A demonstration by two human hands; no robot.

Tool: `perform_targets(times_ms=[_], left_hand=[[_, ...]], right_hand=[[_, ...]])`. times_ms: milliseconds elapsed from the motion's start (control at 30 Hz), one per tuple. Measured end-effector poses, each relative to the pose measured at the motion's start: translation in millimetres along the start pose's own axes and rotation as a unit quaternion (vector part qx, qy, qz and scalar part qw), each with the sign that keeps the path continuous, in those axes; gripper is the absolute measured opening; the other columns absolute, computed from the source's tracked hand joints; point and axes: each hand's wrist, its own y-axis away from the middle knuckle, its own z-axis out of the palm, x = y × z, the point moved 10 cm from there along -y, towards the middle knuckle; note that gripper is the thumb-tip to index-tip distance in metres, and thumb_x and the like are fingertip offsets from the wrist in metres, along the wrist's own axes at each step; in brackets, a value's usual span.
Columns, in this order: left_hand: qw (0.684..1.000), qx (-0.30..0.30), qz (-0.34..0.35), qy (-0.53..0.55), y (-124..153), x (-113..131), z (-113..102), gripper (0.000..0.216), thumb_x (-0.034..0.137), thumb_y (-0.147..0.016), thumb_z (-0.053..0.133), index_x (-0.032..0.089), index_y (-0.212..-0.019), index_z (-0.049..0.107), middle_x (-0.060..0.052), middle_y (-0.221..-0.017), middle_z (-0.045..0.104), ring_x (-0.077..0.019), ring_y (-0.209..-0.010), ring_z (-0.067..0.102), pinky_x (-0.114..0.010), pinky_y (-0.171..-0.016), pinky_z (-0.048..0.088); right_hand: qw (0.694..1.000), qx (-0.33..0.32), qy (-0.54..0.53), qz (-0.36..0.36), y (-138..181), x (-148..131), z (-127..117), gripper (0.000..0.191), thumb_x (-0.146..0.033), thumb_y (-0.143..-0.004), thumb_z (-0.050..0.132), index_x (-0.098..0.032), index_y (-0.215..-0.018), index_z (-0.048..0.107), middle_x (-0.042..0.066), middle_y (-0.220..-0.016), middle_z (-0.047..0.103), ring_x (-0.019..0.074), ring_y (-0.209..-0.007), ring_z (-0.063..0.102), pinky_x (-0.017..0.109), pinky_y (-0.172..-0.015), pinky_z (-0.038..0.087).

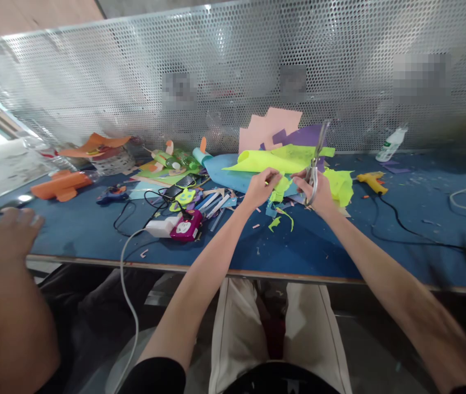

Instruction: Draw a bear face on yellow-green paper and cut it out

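Note:
My left hand [262, 187] is closed, pinching a small piece of yellow-green paper [281, 187] above the blue table. Facing it, my right hand [315, 190] is wrapped round the handles of a pair of scissors [319, 143], whose blades point up and away from me. Its fingertips are close to the held piece; whether they touch it I cannot tell. Thin yellow-green offcuts [285, 220] lie below my hands. Behind them rests a rolled yellow-green sheet [274, 162], and a crumpled yellow-green piece [341, 186] is beside my right hand.
A magenta power socket [187, 225] with cables sits left of my hands, near paper strips. Rightward are a yellow glue gun [373, 181] with its cord and a white bottle [391, 144]. A co-worker's hand [3, 235] is at far left. A perforated metal panel [233, 71] stands behind.

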Motion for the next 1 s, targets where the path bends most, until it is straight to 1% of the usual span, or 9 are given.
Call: perform_targets(times_ms=[67,133,233,333,467,567,667,800,1000], left_hand=[[0.998,-0.013,0.032,-0.058,1,6,4,0.038,0.055,-0.096,0.062,0.018,-0.096,0.069,-0.002,-0.074,0.065,-0.0133,-0.063,0.053,-0.026,-0.061,0.039],[0.993,-0.036,0.054,-0.1,2,10,9,0.037,0.053,-0.098,0.061,0.018,-0.097,0.071,-0.001,-0.07,0.065,-0.0133,-0.06,0.051,-0.027,-0.061,0.036],[0.986,-0.073,0.077,-0.129,3,14,16,0.036,0.051,-0.099,0.06,0.017,-0.096,0.072,-0.003,-0.074,0.068,-0.0135,-0.061,0.052,-0.028,-0.064,0.037],[0.984,-0.086,0.088,-0.133,4,17,17,0.033,0.05,-0.096,0.066,0.017,-0.091,0.072,-0.005,-0.082,0.072,-0.0142,-0.066,0.055,-0.029,-0.068,0.04],[0.992,-0.065,0.057,-0.097,3,14,14,0.035,0.053,-0.088,0.074,0.019,-0.094,0.073,-0.005,-0.091,0.074,-0.0158,-0.074,0.059,-0.03,-0.073,0.044],[0.996,-0.073,0.018,-0.057,4,6,19,0.04,0.057,-0.084,0.076,0.019,-0.094,0.073,-0.004,-0.093,0.072,-0.0163,-0.077,0.06,-0.029,-0.069,0.045],[0.997,-0.075,-0.02,-0.024,5,-3,24,0.043,0.06,-0.089,0.069,0.017,-0.085,0.071,-0.003,-0.079,0.068,-0.0154,-0.071,0.059,-0.028,-0.063,0.043],[0.995,-0.072,-0.051,0.046,7,-10,27,0.045,0.059,-0.092,0.064,0.015,-0.09,0.074,-0.007,-0.086,0.074,-0.0161,-0.072,0.066,-0.028,-0.067,0.05],[0.998,-0.048,-0.042,0.012,9,-5,21,0.045,0.058,-0.093,0.063,0.016,-0.082,0.072,-0.005,-0.077,0.074,-0.0138,-0.064,0.064,-0.025,-0.062,0.049]], right_hand=[[1.0,0.007,-0.015,-0.017,1,-6,2,0.04,-0.054,-0.081,0.077,-0.02,-0.096,0.062,0.01,-0.105,0.078,0.0164,-0.07,0.061,0.034,-0.07,0.054],[1.0,0.003,-0.023,-0.019,2,-5,4,0.041,-0.053,-0.08,0.079,-0.02,-0.097,0.061,0.01,-0.107,0.078,0.0156,-0.07,0.059,0.034,-0.07,0.053],[1.0,-0.002,-0.016,-0.011,-1,4,5,0.041,-0.049,-0.079,0.081,-0.02,-0.097,0.059,0.009,-0.098,0.077,0.0159,-0.071,0.06,0.033,-0.071,0.051],[1.0,0.003,0.009,-0.013,-4,12,2,0.04,-0.046,-0.077,0.083,-0.02,-0.093,0.058,0.006,-0.088,0.074,0.0174,-0.075,0.062,0.033,-0.073,0.05],[1.0,0.003,0.006,-0.015,-6,17,3,0.039,-0.046,-0.076,0.083,-0.021,-0.09,0.057,0.005,-0.086,0.073,0.0172,-0.074,0.062,0.033,-0.073,0.049],[0.999,0.028,-0.041,0.001,-5,22,4,0.041,-0.048,-0.076,0.082,-0.022,-0.092,0.054,0.006,-0.087,0.073,0.0174,-0.074,0.062,0.033,-0.072,0.049],[0.996,0.036,-0.076,0.016,-3,25,8,0.043,-0.052,-0.078,0.079,-0.023,-0.094,0.052,0.006,-0.089,0.073,0.0152,-0.067,0.057,0.032,-0.067,0.048],[0.996,0.03,-0.083,0.032,-2,29,11,0.045,-0.054,-0.078,0.079,-0.023,-0.096,0.052,0.006,-0.089,0.072,0.0135,-0.062,0.05,0.031,-0.06,0.043],[0.996,0.027,-0.084,0.015,-3,28,10,0.047,-0.056,-0.078,0.079,-0.022,-0.095,0.053,0.004,-0.088,0.069,0.013,-0.063,0.05,0.031,-0.061,0.044]])
